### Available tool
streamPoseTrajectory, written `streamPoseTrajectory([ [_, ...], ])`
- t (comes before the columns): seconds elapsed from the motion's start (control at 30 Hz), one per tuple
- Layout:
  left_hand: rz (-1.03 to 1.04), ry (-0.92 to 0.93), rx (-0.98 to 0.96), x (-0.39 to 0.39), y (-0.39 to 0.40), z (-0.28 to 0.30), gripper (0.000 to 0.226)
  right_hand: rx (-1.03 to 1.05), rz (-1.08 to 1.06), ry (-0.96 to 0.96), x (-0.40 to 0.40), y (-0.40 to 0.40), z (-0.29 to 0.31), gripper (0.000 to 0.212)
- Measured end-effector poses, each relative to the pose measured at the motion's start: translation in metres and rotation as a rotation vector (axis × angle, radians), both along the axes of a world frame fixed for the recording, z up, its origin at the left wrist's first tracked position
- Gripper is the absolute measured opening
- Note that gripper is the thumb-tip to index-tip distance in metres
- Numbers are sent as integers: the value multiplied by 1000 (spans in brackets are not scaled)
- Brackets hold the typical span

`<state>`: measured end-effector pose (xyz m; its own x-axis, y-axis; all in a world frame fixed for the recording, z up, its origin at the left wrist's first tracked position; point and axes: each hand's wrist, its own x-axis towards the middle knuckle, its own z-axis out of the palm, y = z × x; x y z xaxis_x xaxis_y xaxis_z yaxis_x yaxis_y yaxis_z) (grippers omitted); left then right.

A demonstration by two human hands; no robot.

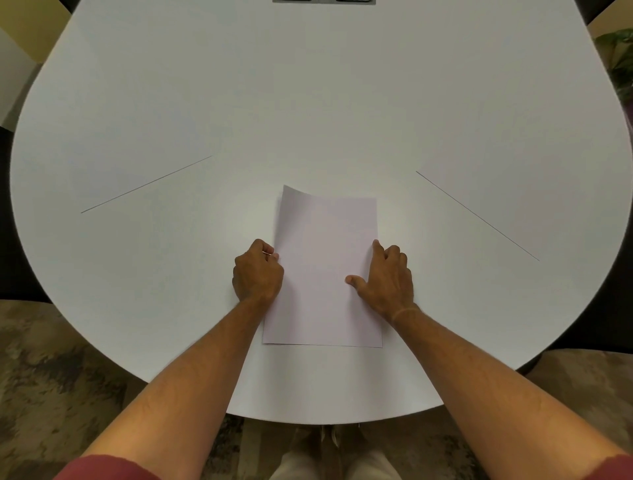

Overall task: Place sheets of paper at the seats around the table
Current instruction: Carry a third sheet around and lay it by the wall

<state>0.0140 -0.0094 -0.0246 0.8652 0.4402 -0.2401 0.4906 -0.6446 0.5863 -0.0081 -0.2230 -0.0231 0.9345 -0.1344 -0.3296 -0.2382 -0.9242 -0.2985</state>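
Note:
A white sheet of paper (323, 267) lies lengthwise on the white round table (308, 102), close to the near edge in front of me. Its far left corner curls up off the table. My left hand (258, 270) pinches the sheet's left edge with closed fingers. My right hand (387, 277) grips the right edge, thumb on top of the paper and fingers curled at the rim. Two more sheets lie flat on the table: one at the left (137, 154) and one at the right (513, 195), each showing only a thin dark edge line.
A grey panel (323, 1) is set into the table at the far edge. Dark chair shapes stand at the left (20, 274) and right (589, 325) rims. A green plant (620, 58) stands at the far right. Patterned carpet lies below.

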Motion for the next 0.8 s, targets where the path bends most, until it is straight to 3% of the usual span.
streamPoseTrajectory([
  [0.17, -20, -89, -80, 2, -1, -3, 7, 1, 3, -4, 0, 0, 0, 92],
  [0.33, 23, -22, -219, 6, 3, -8, 16, 52, -23, 7, 2, -2, 0, 93],
  [0.57, 100, 25, -411, 4, 9, -11, 11, 418, -341, -7, 21, -13, 3, 70],
  [0.8, 118, 13, -493, 7, 11, -5, 6, 577, -486, -31, 29, -18, 10, 41],
])
